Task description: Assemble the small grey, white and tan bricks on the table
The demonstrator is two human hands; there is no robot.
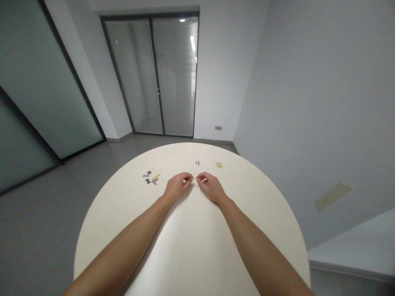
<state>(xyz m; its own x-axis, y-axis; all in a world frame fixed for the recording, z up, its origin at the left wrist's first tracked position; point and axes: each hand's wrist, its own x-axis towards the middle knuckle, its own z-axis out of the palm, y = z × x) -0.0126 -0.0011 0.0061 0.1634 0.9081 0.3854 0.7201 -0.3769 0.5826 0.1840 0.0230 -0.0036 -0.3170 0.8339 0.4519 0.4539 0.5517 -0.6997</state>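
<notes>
My left hand (pixel 177 187) and my right hand (pixel 211 188) meet above the middle of a round cream table (pixel 191 255). Between their fingertips is a small pale yellow plastic piece (pixel 195 179), pinched by both hands. Left of my left hand lies a loose group of small grey, black, white and cream building pieces (pixel 151 176). Beyond my hands are a small grey piece (pixel 197 163) and a flat tan piece (pixel 219 165). Neither hand touches these.
The round table's far rim (pixel 191 143) curves in front of a double glass door with blinds (pixel 151 74). A grey floor (pixel 55 213) surrounds the table, with frosted glass panels (pixel 40 82) to the left and a plain wall (pixel 296 90) to the right.
</notes>
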